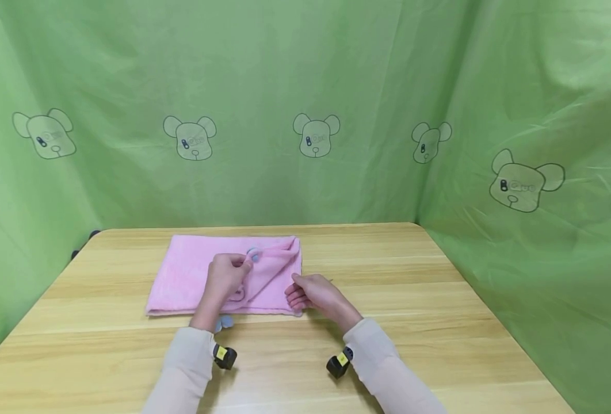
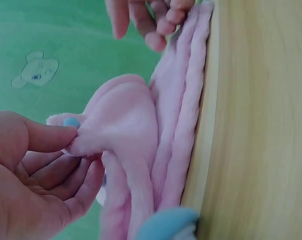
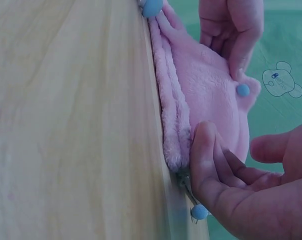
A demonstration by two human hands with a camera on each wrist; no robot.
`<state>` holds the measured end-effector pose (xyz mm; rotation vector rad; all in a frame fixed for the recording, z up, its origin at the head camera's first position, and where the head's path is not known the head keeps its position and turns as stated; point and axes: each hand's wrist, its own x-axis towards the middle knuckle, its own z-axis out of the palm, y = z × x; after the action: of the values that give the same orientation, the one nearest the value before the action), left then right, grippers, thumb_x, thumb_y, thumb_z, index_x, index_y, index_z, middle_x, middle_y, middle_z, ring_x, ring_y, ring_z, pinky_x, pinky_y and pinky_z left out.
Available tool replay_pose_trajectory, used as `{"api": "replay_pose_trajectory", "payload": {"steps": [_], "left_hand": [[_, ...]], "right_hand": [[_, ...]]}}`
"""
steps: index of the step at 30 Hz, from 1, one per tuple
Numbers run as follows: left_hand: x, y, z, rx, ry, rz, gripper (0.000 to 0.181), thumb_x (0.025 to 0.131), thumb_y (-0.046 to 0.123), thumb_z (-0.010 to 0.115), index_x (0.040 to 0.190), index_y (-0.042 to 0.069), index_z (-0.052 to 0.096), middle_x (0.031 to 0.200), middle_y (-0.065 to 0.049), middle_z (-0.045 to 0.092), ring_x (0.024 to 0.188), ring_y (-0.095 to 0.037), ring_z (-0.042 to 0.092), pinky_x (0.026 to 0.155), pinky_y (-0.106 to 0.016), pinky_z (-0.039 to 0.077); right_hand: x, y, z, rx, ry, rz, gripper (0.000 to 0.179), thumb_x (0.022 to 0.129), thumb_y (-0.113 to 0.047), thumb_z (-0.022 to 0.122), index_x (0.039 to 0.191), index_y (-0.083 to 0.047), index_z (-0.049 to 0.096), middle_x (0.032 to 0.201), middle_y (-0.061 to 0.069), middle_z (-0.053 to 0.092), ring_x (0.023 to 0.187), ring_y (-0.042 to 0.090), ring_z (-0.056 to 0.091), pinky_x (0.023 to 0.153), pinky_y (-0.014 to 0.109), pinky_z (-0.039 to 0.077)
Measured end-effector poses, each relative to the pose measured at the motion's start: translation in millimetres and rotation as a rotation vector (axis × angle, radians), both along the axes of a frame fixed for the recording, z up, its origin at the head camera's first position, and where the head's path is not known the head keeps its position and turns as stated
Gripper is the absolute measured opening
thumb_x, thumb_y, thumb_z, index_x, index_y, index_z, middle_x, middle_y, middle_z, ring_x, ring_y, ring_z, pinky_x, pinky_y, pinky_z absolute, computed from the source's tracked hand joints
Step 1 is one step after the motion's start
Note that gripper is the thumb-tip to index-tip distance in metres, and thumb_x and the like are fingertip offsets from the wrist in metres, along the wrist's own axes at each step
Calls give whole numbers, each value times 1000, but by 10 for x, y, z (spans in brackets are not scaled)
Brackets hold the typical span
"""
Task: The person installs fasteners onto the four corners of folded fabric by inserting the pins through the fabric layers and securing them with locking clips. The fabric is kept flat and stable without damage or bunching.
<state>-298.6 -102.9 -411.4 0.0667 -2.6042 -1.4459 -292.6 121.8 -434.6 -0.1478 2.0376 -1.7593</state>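
Observation:
A folded pink plush cloth lies on the wooden table, its right part turned back into a raised flap. My left hand pinches the flap's corner between thumb and fingers, beside a small round blue piece. On the cloth's right edge is my right hand, with its fingers loosely bent and the thumb held apart. Those fingers lie against the cloth's edge and hold nothing I can see. Below them, a blue ball shows on a thin metal piece at the cloth's corner.
Light blue petal-shaped pieces sit at the cloth's near edge, beside my left wrist. Green curtains printed with bear heads enclose the wooden table at the back and sides.

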Motion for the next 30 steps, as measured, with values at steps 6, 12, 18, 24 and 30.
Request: {"api": "replay_pose_trajectory", "payload": {"steps": [6,12,18,24,30], "left_hand": [[-19,-89,-18,-1,-19,28,28,92,14,71,117,2,74,107,-18,76,82,-22,71,81,-36,57],[-39,-128,-63,46,-49,29,33,90,11,71,121,1,71,105,-19,76,73,-20,71,71,-29,57],[-47,-168,-85,128,-71,30,31,90,10,72,119,0,68,102,-18,77,67,-16,69,64,-27,57],[-46,-197,-89,111,-65,51,32,90,12,72,119,0,68,103,-18,77,70,-17,71,71,-29,57],[-52,-200,-113,87,-47,89,41,90,11,71,127,-1,59,111,-22,74,82,-27,74,79,-37,60]], "right_hand": [[-3,5,-10,-2,2,1,48,110,-27,40,112,16,61,89,8,65,74,13,62,71,23,57],[6,3,-1,7,9,-2,48,110,-27,40,111,16,62,90,9,65,75,14,62,72,23,57],[8,-3,8,13,8,-2,47,109,-26,40,111,15,62,90,9,65,75,14,62,72,24,57],[22,-5,24,16,10,0,47,110,-27,40,112,15,62,91,10,66,75,14,62,74,25,57],[26,-8,25,17,7,-1,47,110,-27,40,111,15,62,90,9,65,76,14,62,73,24,57]]}}
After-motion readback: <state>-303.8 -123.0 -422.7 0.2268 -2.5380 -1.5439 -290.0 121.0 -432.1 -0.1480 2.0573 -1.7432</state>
